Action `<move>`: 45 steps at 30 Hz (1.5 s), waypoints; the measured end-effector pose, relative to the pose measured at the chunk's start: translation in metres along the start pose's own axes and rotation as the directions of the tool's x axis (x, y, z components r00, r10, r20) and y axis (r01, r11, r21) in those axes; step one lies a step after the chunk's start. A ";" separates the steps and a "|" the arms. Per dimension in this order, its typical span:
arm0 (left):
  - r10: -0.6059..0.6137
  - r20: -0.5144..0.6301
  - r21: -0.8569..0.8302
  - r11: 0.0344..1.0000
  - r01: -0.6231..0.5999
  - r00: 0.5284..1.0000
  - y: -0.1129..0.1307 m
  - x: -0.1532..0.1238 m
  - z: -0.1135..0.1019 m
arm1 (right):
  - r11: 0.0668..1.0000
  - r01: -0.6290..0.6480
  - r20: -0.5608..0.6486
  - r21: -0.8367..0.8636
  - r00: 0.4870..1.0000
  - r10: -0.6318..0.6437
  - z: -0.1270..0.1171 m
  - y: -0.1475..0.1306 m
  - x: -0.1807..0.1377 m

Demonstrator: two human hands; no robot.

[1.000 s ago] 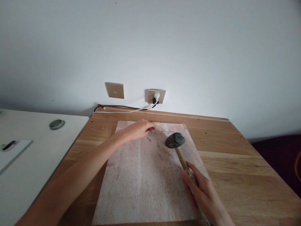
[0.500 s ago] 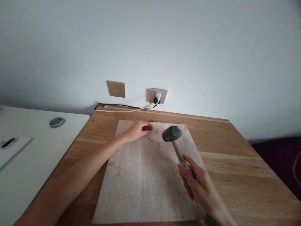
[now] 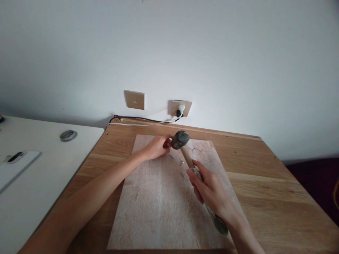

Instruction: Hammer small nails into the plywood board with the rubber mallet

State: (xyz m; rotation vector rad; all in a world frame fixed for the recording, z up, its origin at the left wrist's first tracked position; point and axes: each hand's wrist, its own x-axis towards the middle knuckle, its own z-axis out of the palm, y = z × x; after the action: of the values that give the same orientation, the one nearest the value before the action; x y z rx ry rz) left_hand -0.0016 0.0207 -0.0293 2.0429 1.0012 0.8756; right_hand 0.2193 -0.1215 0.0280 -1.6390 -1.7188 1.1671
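Two hands work over a pale board (image 3: 159,208) that lies flat on the wooden surface (image 3: 265,190). The right hand (image 3: 209,188) is closed around the wooden handle of a hammer (image 3: 185,155), about at its middle, and the dark head hangs above the far edge of the board. The hammer looks top-heavy and stiff; I judge a grip lower on the handle would give more swing but less control. The left hand (image 3: 157,146) is at the far edge of the board, just beside the hammer head, with fingertips pinched together, probably on a small nail, which is too small to see clearly. Such a nail is thin, light and easy to bend. A few loose nails (image 3: 182,168) lie on the board near the hammer handle. Right of the board the surface offers wide room; behind the board, cables (image 3: 137,121) run along the wall.
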 end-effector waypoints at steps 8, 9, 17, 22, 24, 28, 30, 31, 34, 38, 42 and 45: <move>0.019 -0.020 0.021 1.000 -0.018 1.000 0.000 0.000 -0.001 | 1.000 0.002 0.018 0.000 1.000 -0.002 0.005 0.005 0.002; 0.019 -0.022 0.024 1.000 -0.019 1.000 -0.001 -0.001 0.000 | 1.000 0.004 0.019 0.000 1.000 -0.004 0.005 0.006 0.002; -0.001 0.029 0.017 1.000 0.001 1.000 0.001 0.001 -0.008 | 1.000 0.001 0.008 0.004 1.000 -0.001 0.006 0.006 0.000; 0.070 0.175 0.299 0.947 -0.121 0.982 0.025 -0.007 -0.029 | 0.999 -0.047 -0.021 0.003 0.999 0.047 0.002 0.011 -0.009; 0.155 0.270 0.439 0.858 -0.265 0.950 0.038 -0.014 -0.028 | 0.997 -0.076 -0.041 0.005 0.996 0.076 -0.001 0.015 -0.017; 0.311 0.424 0.553 0.655 -0.515 0.851 0.058 -0.024 -0.010 | 0.992 -0.124 -0.077 0.036 0.989 0.126 -0.007 0.029 -0.038; 0.333 0.441 0.570 0.614 -0.547 0.833 0.063 -0.025 -0.002 | 0.988 -0.148 -0.086 0.046 0.985 0.151 -0.008 0.039 -0.047; 0.337 0.435 0.565 0.619 -0.545 0.835 0.063 -0.025 0.000 | 0.985 -0.162 -0.082 0.050 0.983 0.166 -0.009 0.043 -0.051; 0.341 0.351 0.510 0.712 -0.483 0.872 0.056 -0.020 -0.005 | 0.979 -0.199 -0.073 0.054 0.977 0.202 -0.009 0.052 -0.059; 0.228 0.071 0.343 0.909 -0.238 0.971 0.029 -0.013 -0.020 | 0.980 -0.195 -0.123 0.049 0.972 0.200 -0.007 0.052 -0.065; 0.062 -0.083 0.128 0.990 -0.051 0.995 0.001 -0.015 -0.023 | 0.981 -0.192 -0.146 0.039 0.970 0.196 -0.006 0.049 -0.066; 0.031 -0.081 0.079 0.997 -0.025 0.996 -0.007 -0.018 -0.019 | 0.979 -0.202 -0.134 0.031 0.970 0.205 -0.006 0.052 -0.065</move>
State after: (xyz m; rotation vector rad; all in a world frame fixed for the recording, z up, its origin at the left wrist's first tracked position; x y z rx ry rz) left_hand -0.0278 0.0148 -0.0296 2.1050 1.0688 0.9564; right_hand 0.2625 -0.1874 0.0011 -1.8742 -1.4799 1.1281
